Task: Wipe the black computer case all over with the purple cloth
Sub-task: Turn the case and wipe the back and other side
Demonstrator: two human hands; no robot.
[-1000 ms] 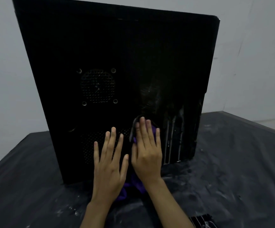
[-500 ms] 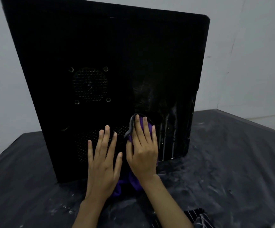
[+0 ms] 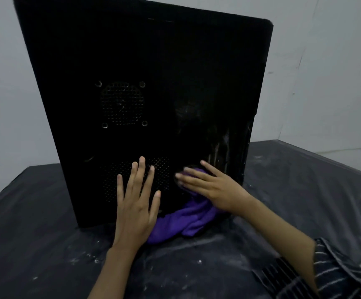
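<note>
Under right hand [image 3: 216,190]: purple cloth [image 3: 188,221], fingers straight, pressing it on black computer case [image 3: 153,83]
left hand [image 3: 135,203]: flat on case, fingers spread, holds nothing

The left hand [image 3: 135,203] and right hand [image 3: 214,188] are bare, and so are both forearms. At the lower right, the right arm wears a black sleeve [image 3: 330,270] with thin white stripes.

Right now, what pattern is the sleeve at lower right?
The sleeve is dark with thin pale stripes, seen in the head view.
</note>
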